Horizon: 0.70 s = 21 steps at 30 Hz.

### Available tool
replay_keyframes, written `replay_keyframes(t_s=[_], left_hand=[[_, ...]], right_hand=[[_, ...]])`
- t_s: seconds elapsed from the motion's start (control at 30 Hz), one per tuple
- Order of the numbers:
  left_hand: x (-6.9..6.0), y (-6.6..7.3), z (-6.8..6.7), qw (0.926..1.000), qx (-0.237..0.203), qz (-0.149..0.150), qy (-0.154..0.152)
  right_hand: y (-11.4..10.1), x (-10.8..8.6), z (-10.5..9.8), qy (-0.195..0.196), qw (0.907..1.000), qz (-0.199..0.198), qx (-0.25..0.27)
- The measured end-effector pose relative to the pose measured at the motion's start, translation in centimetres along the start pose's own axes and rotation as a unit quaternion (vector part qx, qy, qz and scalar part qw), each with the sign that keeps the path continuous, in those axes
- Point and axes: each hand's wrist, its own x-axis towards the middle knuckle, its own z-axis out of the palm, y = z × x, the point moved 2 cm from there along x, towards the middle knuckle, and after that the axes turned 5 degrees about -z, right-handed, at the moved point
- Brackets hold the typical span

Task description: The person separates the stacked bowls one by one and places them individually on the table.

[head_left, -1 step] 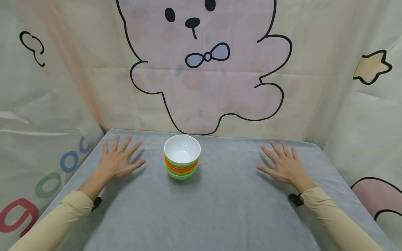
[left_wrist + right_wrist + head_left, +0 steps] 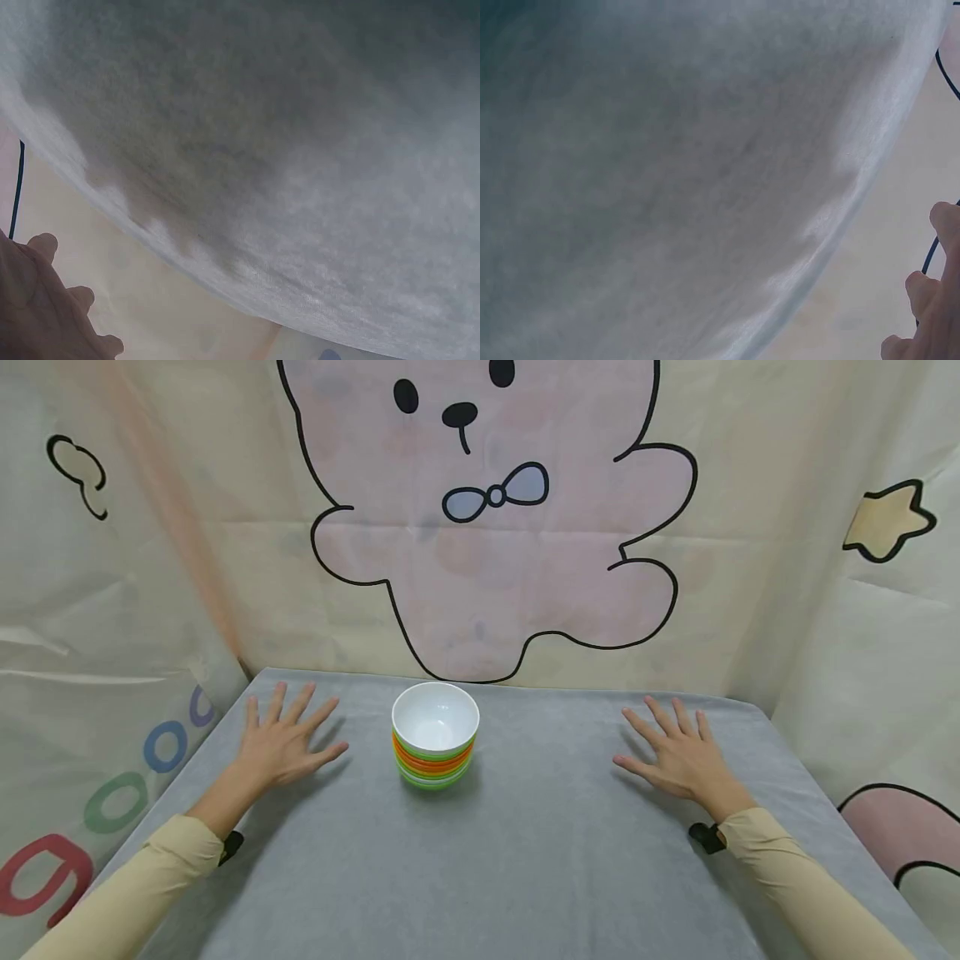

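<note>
A stack of nested bowls [image 2: 435, 727] stands upright on the grey cloth, left of the middle. Its top bowl is white inside, and green and orange bands show down the side. To the left of the stack, my left hand [image 2: 281, 747] is spread with straight fingers, palm down, holding nothing. Farther off to the right, my right hand [image 2: 678, 756] is spread in the same way, also without anything in it. Neither hand touches the bowls. In the wrist views only parts of the left hand [image 2: 45, 307] and the right hand [image 2: 937, 300] show, and the bowls are out of sight.
Grey cloth [image 2: 510, 877] covers the table. Behind it hangs a pale curtain [image 2: 742, 568] with a cartoon bear, and more printed sheeting lines both sides. Dark wrist devices sit at the cuffs, the right one [image 2: 707, 837] plainly seen.
</note>
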Motion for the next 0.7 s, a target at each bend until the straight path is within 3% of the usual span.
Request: replay_keyframes(t_s=[0.37, 0.5, 0.6, 0.7], left_hand=[[0.0, 0.2, -0.1, 0.9997, -0.017, 0.007, 0.018], [-0.2, 0.6, -0.8, 0.9953, -0.083, 0.02, 0.045], [-0.2, 1.0, -1.4, 0.9812, -0.185, 0.029, 0.048], [0.0, 1.5, -1.9, 0.952, -0.301, 0.037, 0.042]], right_hand=[[0.5, -0.1, -0.8, -0.002, 0.9998, 0.0, 0.022], [0.4, 0.1, -1.7, 0.047, 0.9943, -0.04, 0.088], [0.1, 0.5, -2.5, 0.098, 0.9777, -0.066, 0.173], [0.0, 0.8, -2.9, 0.135, 0.9522, -0.059, 0.268]])
